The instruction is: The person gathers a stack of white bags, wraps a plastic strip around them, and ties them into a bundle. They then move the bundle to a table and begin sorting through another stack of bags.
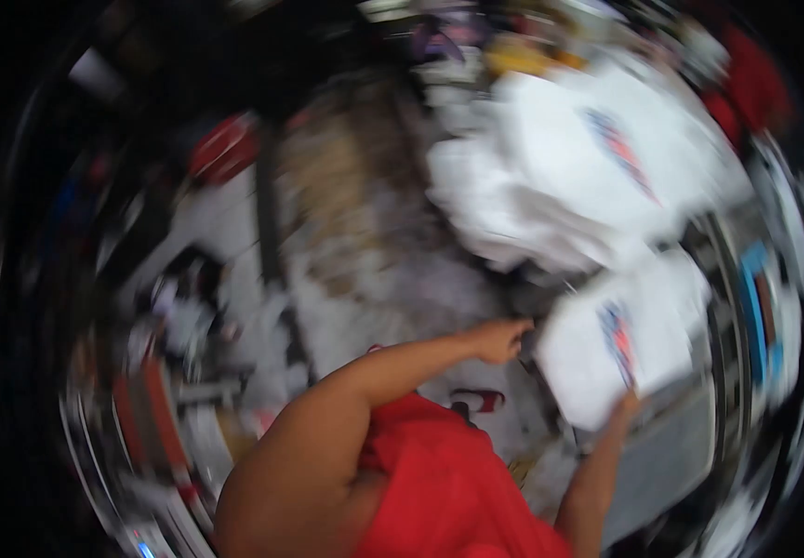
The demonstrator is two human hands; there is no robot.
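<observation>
A white cloth [569,367] with a blue and red print lies over a grey board at the right. My right hand [627,407] is at its lower edge, with the fingers against the print; they look closed on the cloth, though motion blurs them. My left hand [506,341] is beside the cloth's left edge, its fingers curled in. Whether the left fingers pinch the edge or something else is hidden. Beyond the cloth rises a large, rumpled pile of white printed cloths [551,130].
The grey board [667,456] extends below the cloth, beside a rail at the right. A red object [225,149] sits at the upper left. An orange-brown panel [149,414] stands at the lower left. Stained floor [337,205] runs up the middle. Everything is blurred.
</observation>
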